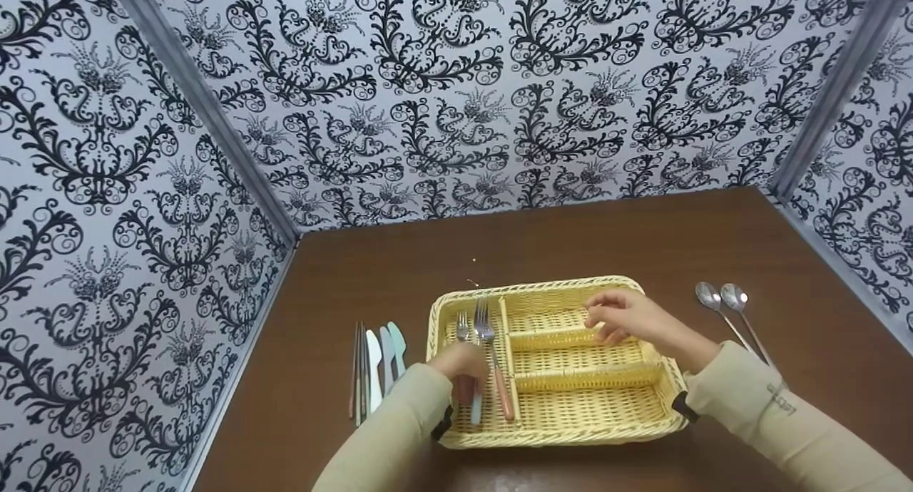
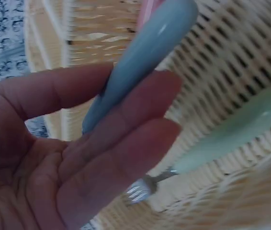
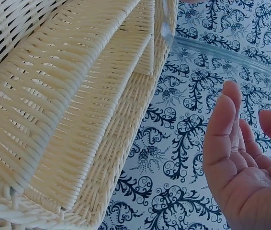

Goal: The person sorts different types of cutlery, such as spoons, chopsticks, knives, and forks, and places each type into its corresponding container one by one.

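Observation:
A yellow wicker basket [image 1: 542,287] with divided compartments stands on the table. Over its long left compartment, my left hand [image 1: 463,361] pinches a fork by its blue handle [image 2: 140,52] between thumb and fingers. Beside it in that compartment lies a pink-handled fork [image 1: 503,392]. A fork with a pale green handle [image 2: 236,129] lies along the compartment's side in the left wrist view. Above the compartments on the right hovers my right hand [image 1: 624,315], fingers loosely bent and holding nothing.
Left of the basket lie chopsticks [image 1: 356,367], a white knife [image 1: 374,364], a grey-blue knife [image 1: 387,353] and a green knife [image 1: 397,344]. Two metal spoons [image 1: 708,296] lie to the right. Patterned walls [image 1: 456,121] enclose the brown table [image 1: 371,264].

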Available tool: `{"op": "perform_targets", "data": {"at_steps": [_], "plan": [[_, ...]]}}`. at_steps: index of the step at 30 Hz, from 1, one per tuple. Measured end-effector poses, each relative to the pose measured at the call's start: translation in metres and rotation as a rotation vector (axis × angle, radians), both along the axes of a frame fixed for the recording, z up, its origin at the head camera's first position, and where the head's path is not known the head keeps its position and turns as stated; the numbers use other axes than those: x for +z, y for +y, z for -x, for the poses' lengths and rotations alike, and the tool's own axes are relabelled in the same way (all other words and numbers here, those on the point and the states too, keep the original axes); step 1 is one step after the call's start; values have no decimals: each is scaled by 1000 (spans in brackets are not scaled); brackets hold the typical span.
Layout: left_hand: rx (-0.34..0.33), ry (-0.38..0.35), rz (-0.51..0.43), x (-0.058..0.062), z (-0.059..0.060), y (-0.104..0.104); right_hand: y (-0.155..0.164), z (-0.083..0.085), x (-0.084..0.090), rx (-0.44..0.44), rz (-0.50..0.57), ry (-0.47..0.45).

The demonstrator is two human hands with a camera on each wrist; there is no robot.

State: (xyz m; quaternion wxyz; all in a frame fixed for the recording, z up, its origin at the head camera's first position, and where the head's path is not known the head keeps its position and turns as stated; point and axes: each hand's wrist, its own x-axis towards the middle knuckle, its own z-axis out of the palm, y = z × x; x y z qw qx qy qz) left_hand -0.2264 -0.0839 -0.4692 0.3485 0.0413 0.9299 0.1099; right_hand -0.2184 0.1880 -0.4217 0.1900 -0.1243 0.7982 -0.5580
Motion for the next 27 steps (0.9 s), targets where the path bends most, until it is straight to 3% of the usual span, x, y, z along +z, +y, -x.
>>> {"op": "perform_targets", "data": {"at_steps": [3,6,9,12,18,19,21,24,25,26,27], "plan": [[47,-110,-24,-7,3,-2,-3,1,2,11,24,-7],[170,-289,-61,-9,7,-2,-6,1,3,36,42,-4],[213,-409,-32,-9,14,3,-7,1,4,49,45,1],[193,-472,19,-13,21,7,-7,1,5,56,54,8],[-8,-548,143,-21,31,15,-10,1,5,61,78,-6],[-47,-535,158,-22,31,15,-10,1,5,58,78,-6],[-41,-527,151,-22,31,16,-10,1,5,54,79,-1],[-153,-407,188,-31,32,13,-9,1,6,57,80,1],[-197,-331,211,-45,37,11,-8,1,6,59,81,1],[-230,-243,246,-82,53,6,-8,1,5,62,80,1],[-259,-181,278,-83,52,5,-7,1,5,65,80,0]]}}
